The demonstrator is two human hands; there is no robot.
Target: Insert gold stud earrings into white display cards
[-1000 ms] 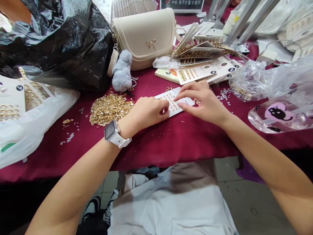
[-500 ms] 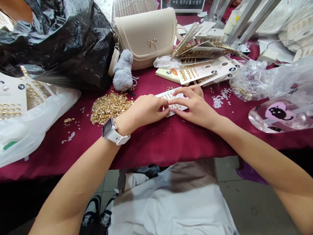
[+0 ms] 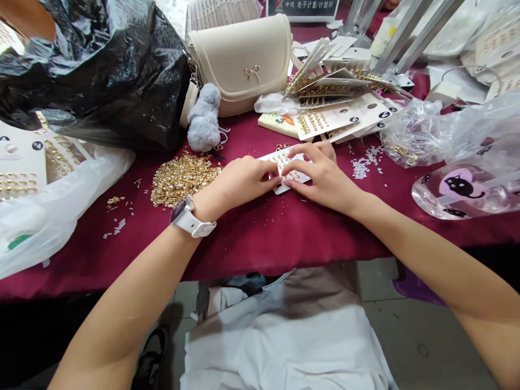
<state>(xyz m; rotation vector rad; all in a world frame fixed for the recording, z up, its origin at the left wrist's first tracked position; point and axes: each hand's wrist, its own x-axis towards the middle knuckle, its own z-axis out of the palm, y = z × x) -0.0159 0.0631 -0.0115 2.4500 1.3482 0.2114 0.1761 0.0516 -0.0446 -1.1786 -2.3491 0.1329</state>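
White rectangular card w/ rows of small gold-coloured pieces (image 3: 278,157), head view (my only feed): it's at the tabletop (image 3: 244,241), the maroon cloth-covered one, near its front edge & partly under both hands. Left hand (image 3: 239,183): thumb + forefinger tips close together at the card's near edge; can't tell from here if they pinch a tiny pc. Right hand (image 3: 325,172): fingers curved over the card, thumb tip just beside the left's; grip unclear too.

To do this fine fingertip work well, IMO: steady the card w/ the right, press lightly so it doesn't bend, handle one pc at a time, & hold the left forearm clear of the loose heap of shiny gold-coloured bits (image 3: 182,180).

Card looks thin & stiff, slightly angled, pcs in approx even rows; middle's hidden by fingers.
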